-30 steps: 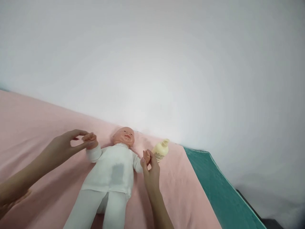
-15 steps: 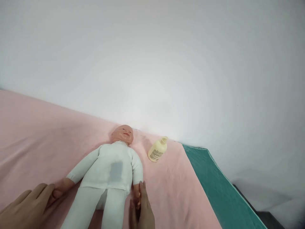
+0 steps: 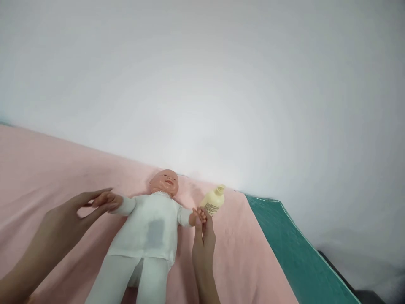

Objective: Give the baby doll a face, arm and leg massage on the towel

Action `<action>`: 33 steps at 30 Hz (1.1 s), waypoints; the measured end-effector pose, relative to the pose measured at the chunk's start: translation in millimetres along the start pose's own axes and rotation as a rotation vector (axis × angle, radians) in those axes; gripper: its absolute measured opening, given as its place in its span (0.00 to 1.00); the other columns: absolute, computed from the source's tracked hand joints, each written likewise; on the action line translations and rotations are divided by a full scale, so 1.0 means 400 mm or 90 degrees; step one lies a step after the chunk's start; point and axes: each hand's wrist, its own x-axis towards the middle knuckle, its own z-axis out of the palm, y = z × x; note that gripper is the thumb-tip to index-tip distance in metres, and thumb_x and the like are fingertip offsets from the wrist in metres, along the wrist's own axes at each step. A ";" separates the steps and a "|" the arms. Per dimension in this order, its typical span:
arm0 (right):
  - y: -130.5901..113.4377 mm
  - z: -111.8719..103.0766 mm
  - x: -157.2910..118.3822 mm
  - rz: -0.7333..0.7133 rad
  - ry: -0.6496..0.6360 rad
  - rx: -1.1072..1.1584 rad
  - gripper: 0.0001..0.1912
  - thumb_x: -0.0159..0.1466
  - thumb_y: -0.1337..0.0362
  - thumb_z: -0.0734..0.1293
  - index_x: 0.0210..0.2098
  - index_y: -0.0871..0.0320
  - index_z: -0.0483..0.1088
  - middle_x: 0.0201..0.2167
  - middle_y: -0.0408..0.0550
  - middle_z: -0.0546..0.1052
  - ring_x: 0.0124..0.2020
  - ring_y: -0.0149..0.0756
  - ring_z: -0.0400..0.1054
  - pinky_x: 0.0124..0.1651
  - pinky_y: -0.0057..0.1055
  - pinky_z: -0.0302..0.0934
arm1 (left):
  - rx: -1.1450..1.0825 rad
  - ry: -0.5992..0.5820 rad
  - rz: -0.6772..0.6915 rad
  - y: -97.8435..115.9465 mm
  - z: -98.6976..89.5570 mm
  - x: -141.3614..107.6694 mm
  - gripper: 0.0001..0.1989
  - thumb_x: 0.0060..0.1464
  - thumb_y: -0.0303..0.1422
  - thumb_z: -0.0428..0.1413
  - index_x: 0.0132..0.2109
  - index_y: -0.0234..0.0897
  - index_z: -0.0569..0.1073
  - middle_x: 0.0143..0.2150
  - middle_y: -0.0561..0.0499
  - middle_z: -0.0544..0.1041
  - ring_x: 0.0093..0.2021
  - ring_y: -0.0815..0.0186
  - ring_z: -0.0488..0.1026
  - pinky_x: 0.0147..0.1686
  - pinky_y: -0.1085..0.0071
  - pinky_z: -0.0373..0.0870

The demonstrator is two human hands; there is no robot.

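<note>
A baby doll (image 3: 139, 236) with a white cloth body and a grey patch on its front lies on its back on a pink sheet (image 3: 247, 257). My left hand (image 3: 69, 219) grips the doll's hand at the left between thumb and fingers. At the right, my right hand (image 3: 204, 238) pinches the doll's other hand. Both doll arms are held out sideways. Just behind my right hand stands a pale yellow pump bottle (image 3: 215, 198) with printed text, its lower part partly covered by the hands. The doll's feet are out of view.
A white wall (image 3: 202, 84) rises directly behind the sheet and the doll's head. To the right of the pink sheet runs a green surface (image 3: 284, 236) with a pale edge. Something dark (image 3: 341, 274) shows beyond that edge.
Both my hands have moved up, away from me, lifting the doll's arms from beside its hips out to the sides. The doll's body and the bottle stay in place.
</note>
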 end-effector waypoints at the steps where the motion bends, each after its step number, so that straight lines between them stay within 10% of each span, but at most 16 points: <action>1: -0.001 0.020 0.030 -0.020 -0.006 0.032 0.24 0.68 0.47 0.63 0.55 0.55 0.73 0.56 0.55 0.78 0.60 0.46 0.71 0.60 0.40 0.68 | 0.051 0.023 -0.003 -0.004 -0.021 0.000 0.22 0.48 0.56 0.59 0.47 0.54 0.81 0.43 0.51 0.83 0.42 0.46 0.79 0.30 0.62 0.74; 8: 0.106 0.139 0.243 -0.015 -0.028 0.109 0.25 0.63 0.42 0.64 0.45 0.57 0.73 0.47 0.55 0.80 0.48 0.45 0.77 0.54 0.41 0.70 | -0.139 -0.020 -0.051 0.061 0.085 0.106 0.26 0.54 0.49 0.59 0.56 0.41 0.78 0.52 0.47 0.82 0.53 0.51 0.77 0.44 0.67 0.76; 15: 0.235 0.161 0.364 0.096 -0.074 0.068 0.21 0.62 0.45 0.65 0.32 0.56 0.76 0.28 0.48 0.82 0.31 0.41 0.77 0.37 0.35 0.71 | -0.137 -0.124 -0.117 -0.025 0.173 0.187 0.28 0.56 0.51 0.58 0.54 0.34 0.80 0.54 0.43 0.81 0.54 0.51 0.77 0.39 0.69 0.76; 23: 0.265 0.167 0.375 0.139 -0.122 0.016 0.23 0.62 0.46 0.63 0.30 0.59 0.79 0.27 0.50 0.82 0.30 0.41 0.77 0.36 0.34 0.70 | -0.041 -0.236 -0.078 -0.034 0.189 0.208 0.30 0.57 0.55 0.56 0.55 0.36 0.79 0.51 0.46 0.83 0.50 0.51 0.79 0.38 0.68 0.74; 33: 0.135 0.147 0.271 -0.060 -0.066 0.051 0.28 0.66 0.45 0.63 0.54 0.62 0.72 0.51 0.58 0.79 0.49 0.44 0.76 0.53 0.40 0.70 | -0.166 -0.101 -0.058 0.016 0.135 0.145 0.30 0.55 0.52 0.60 0.61 0.43 0.74 0.49 0.48 0.82 0.49 0.56 0.78 0.41 0.70 0.72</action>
